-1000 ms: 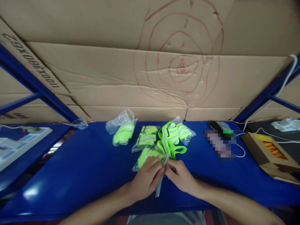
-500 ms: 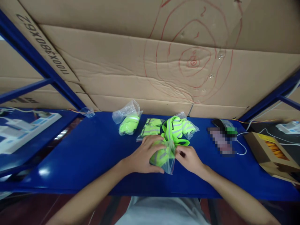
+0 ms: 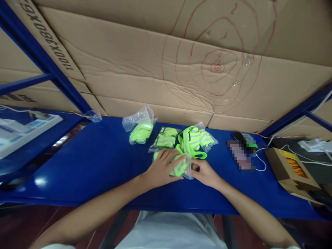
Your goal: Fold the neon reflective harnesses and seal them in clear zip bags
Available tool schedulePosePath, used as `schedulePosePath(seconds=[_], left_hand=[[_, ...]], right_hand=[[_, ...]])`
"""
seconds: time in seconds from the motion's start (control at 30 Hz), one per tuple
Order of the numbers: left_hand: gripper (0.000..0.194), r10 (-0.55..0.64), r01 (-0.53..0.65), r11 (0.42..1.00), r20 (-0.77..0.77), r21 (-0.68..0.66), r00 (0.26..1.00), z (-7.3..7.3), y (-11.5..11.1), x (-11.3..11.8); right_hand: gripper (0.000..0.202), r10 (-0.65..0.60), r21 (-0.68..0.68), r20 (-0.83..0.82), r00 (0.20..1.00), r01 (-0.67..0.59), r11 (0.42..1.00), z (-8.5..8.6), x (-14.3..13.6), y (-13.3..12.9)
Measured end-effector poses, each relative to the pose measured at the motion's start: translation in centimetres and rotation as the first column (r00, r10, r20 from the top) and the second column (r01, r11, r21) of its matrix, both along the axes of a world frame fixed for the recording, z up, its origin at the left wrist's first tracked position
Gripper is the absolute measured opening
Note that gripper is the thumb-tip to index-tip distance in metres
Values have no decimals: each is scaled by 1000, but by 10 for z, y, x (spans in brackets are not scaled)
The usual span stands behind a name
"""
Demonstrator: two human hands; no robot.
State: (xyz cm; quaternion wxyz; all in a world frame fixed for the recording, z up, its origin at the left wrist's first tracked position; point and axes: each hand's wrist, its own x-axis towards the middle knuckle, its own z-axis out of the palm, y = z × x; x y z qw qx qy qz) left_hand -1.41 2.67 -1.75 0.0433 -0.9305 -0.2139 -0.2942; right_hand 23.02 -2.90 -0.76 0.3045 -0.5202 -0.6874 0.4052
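My left hand is closed over a clear plastic bag with a folded neon-green and silver reflective strap inside. At the bag's right end my right hand pinches the clear plastic edge. Just beyond the hands lies a loose reflective strap in a coil, with one loop trailing to the right. Another bagged green bundle rests against the coil's right side. Behind my left hand is a flat bagged strap. Farther left sits a bulging bagged bundle with its clear plastic top sticking up.
Everything lies on a blue table before a cardboard wall with red rings drawn on it. To the right are a blurred-out pinkish item, a black object and an open cardboard box. A white power strip lies left.
Both hands and the held bag have moved slightly away from me, toward the other bundles. The bag now lies flatter, its plastic end closer to my right fingers. The view has shifted a little.
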Motion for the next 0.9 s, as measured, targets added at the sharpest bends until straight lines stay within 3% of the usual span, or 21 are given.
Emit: schedulePosePath(seconds=[0.1, 0.23, 0.37, 0.63, 0.8, 0.9], left_hand=[[71, 25, -24, 998, -19, 66, 1000, -1, -5, 2], [73, 41, -32, 993, -85, 111, 996, -1, -8, 5], [69, 19, 5, 991, -177, 131, 984, -2, -12, 8], [62, -63, 87, 984, -157, 154, 986, -2, -15, 12], [53, -82, 85, 994, -45, 75, 996, -1, -9, 10], [64, -14, 14, 1000, -26, 4, 1000, 4, -1, 2]], right_hand=[[50, 13, -85, -119, 993, -24, 996, -6, -4, 2], [62, 22, -181, -237, 971, -66, 981, -11, -10, 3], [63, 9, -209, -291, 957, -72, 975, -12, -17, 3], [49, 92, -133, -412, 906, -160, 978, -4, -22, 7], [53, -25, -215, -486, 874, -91, 972, -6, -17, 7], [48, -127, -281, -476, 870, -15, 959, -5, -14, 8]])
